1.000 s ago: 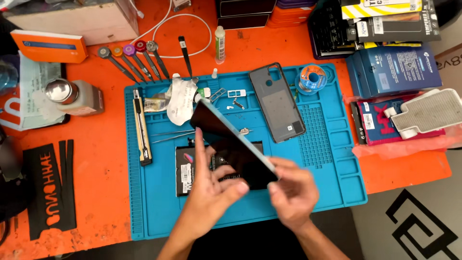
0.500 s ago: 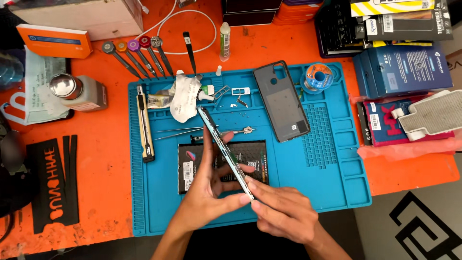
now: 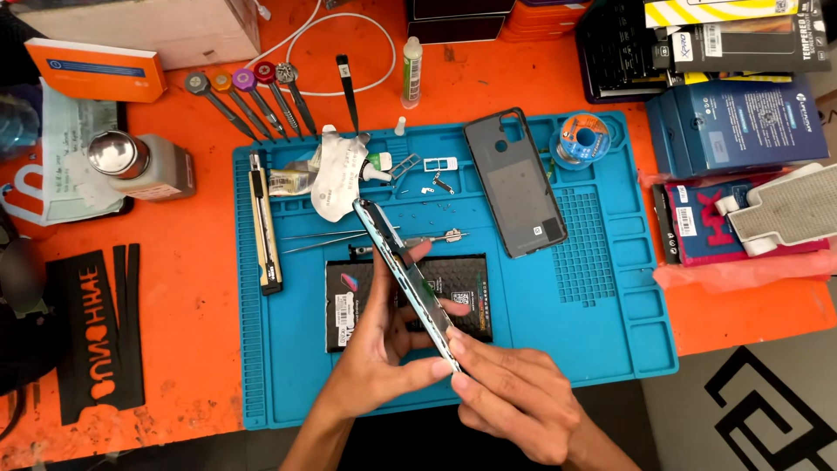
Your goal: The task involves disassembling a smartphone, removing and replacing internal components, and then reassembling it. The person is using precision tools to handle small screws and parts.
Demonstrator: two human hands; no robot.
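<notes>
Head view: left hand (image 3: 384, 349) and right hand (image 3: 514, 401) pinch the phone frame (image 3: 403, 272) edge-on above the battery (image 3: 410, 296). Step: edge inspection; next likely needs careful thumb pressure along its seam.

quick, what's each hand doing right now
Left hand: closed on the phone body, held edge-on above the blue mat.
Right hand: fingertips pinching the phone body's lower end.
</notes>
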